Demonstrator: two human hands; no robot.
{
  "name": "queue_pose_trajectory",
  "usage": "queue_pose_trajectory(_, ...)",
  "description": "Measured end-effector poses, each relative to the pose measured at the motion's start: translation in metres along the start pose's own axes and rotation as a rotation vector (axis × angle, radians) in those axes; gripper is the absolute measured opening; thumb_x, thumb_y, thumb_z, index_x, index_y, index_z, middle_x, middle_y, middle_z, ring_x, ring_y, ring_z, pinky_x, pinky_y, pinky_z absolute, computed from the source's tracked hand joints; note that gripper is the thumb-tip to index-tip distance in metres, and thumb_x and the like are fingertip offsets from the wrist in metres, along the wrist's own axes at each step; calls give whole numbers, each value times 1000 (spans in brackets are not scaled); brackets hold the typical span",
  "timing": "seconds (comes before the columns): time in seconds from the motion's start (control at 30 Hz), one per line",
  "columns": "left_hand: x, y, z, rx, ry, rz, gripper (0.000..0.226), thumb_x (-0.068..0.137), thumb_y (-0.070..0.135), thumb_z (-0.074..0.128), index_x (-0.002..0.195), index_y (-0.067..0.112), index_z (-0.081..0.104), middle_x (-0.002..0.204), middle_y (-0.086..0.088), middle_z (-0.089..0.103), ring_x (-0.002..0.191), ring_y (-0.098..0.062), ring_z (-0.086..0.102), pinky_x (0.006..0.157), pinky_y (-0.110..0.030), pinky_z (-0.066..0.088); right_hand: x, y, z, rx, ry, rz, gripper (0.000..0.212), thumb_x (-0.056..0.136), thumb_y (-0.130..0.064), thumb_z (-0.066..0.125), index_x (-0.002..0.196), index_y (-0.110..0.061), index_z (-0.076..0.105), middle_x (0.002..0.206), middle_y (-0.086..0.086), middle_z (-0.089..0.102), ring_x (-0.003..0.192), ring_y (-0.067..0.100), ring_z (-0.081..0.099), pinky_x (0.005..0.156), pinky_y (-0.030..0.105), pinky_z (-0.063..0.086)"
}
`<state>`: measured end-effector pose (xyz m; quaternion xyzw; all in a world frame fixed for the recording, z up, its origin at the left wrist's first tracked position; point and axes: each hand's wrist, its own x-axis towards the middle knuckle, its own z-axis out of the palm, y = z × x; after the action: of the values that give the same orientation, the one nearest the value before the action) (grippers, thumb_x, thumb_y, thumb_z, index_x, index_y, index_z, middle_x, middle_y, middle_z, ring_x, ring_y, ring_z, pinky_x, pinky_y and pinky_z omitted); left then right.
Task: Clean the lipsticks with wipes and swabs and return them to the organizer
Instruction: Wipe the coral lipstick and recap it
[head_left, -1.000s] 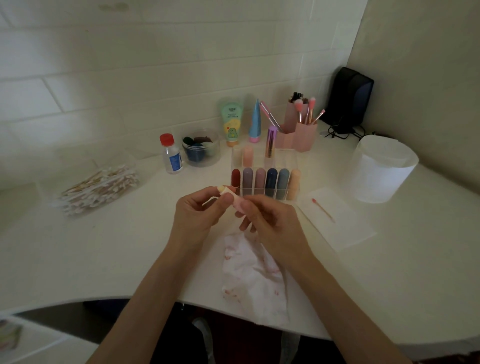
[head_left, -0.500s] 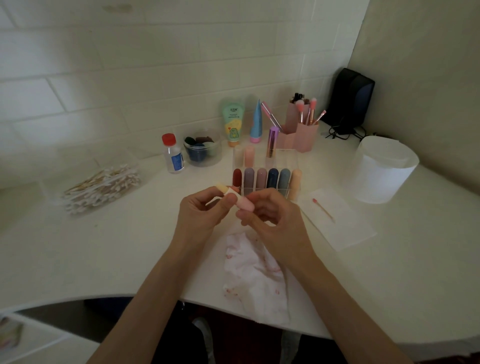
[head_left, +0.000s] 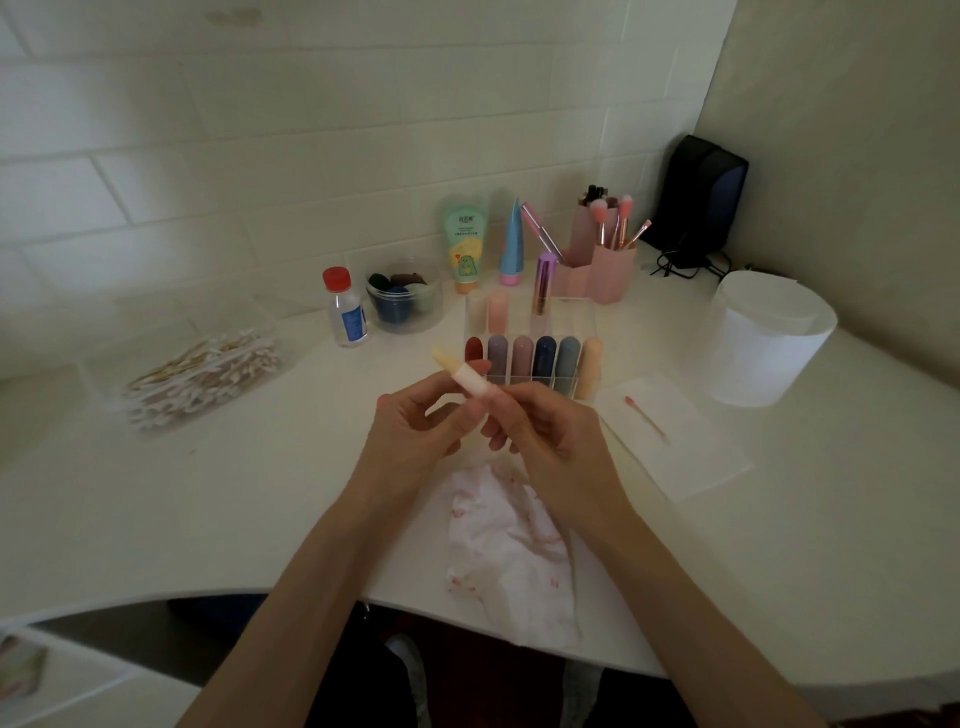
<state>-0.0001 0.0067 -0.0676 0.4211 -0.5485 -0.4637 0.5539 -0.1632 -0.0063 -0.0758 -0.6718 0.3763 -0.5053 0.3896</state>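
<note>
Holding one pale lipstick (head_left: 470, 378) up over the table (head_left: 260, 493), just in front of the clear organizer (head_left: 576, 325), with the soft yellowish tip out and pointing up and away to the left. Right hand (head_left: 550, 441) wrapped round the bottom end of the tube. Left hand (head_left: 410, 441) curled under the upper part, one fingertip tucked behind it, thumb a little off to the side. Looks like the wiping and checking step for this one. Hold the bottom end firmly with the right hand and go gently near the soft tip, easy to squash or snap. Rub the tube with a clean bit of wipe and stay off the red smears on the crumpled wipe (head_left: 498, 545) lying just below the hands. Better still, pull a fresh one from the white tub (head_left: 769, 353) on the right. For the tight rim round the tip, take a clean one from the box of swabs (head_left: 202, 379) on the left, not the used pink-tipped swab (head_left: 647, 415) lying on the flat sheet. Then wind the tip down, put the cap on (no cap seen here), and stand the tube in a free slot in the back row, behind the full front row.
</note>
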Motion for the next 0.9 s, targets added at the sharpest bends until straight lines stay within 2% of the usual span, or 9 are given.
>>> queue_pose_trajectory(0.17, -2, 0, 2, 8, -28, 30, 31, 90, 18, 67, 116, 1, 71, 83, -3, 69, 71, -14, 62, 64, -15, 46, -1, -1, -2, 33, -37, 18, 36, 97, -33, 55, 113, -6, 73, 81, -4, 73, 71, 10, 69, 67, 16, 52)
queue_pose_trajectory(0.27, -3, 4, 1, 26, 85, 8, 29, 87, 28, 68, 111, 12, 74, 91, 6, 75, 78, -5, 63, 70, -15, 47, 0, 0, -6, -36, 1, 90, 38, 98, -42, 53, 108, -12, 75, 82, -4, 74, 71, 8, 68, 65, 15, 50)
queue_pose_trajectory(0.33, -2, 6, 0, 33, 156, -25, 25, 85, 40, 68, 105, 28, 77, 95, 8, 75, 81, -7, 59, 72, -22, 47, 2, 1, -12, -229, 17, 118, 29, 99, -46, 57, 102, -23, 74, 83, -10, 72, 74, 5, 66, 68, 14, 48)
queue_pose_trajectory(0.43, -2, 5, -3, 50, 189, -35, 18, 87, 45, 67, 101, 38, 77, 97, -1, 75, 80, -13, 54, 73, -27, 49, 2, 0, -22, -555, -198, 196, 32, 85, -66, 64, 98, -37, 70, 96, -22, 65, 89, -2, 59, 80, 15, 42)
queue_pose_trajectory(0.53, -2, 6, -2, 54, 190, -36, 23, 89, 42, 67, 103, 29, 78, 100, -2, 75, 80, -16, 55, 74, -28, 49, -3, 5, -35, -688, -437, 216, 54, 66, -81, 68, 105, -43, 68, 115, -24, 52, 115, 3, 43, 105, 30, 33)
queue_pose_trajectory(0.63, -2, 8, 0, 49, 193, -14, 28, 89, 37, 66, 105, 16, 77, 102, 3, 77, 79, -8, 59, 74, -22, 50, -5, 8, -45, -652, -513, 180, 42, 68, -68, 80, 98, -42, 67, 116, -22, 51, 117, 5, 41, 106, 32, 30)
queue_pose_trajectory(0.73, -1, 8, -1, 18, 189, -27, 30, 92, 32, 64, 109, 9, 73, 107, 1, 77, 94, -10, 70, 76, -24, 53, -3, 6, -43, -525, -504, 140, 20, 83, -47, 80, 93, -33, 69, 100, -16, 64, 97, 8, 57, 92, 31, 46)
queue_pose_trajectory(0.8, -2, 9, -1, -58, 148, -71, 31, 94, 32, 62, 111, 7, 70, 103, -3, 77, 92, -17, 73, 73, -26, 54, -1, 5, -42, -444, -395, 133, 14, 87, -38, 78, 94, -28, 71, 88, -14, 69, 82, 8, 63, 77, 27, 51)
queue_pose_trajectory(0.9, -5, 12, 0, -105, 49, -108, 29, 95, 30, 59, 106, 5, 69, 96, -6, 74, 75, -17, 65, 65, -25, 51, 2, 6, -48, -432, -135, 148, 9, 87, -28, 80, 92, -25, 74, 84, -18, 70, 78, 0, 64, 75, 19, 46)
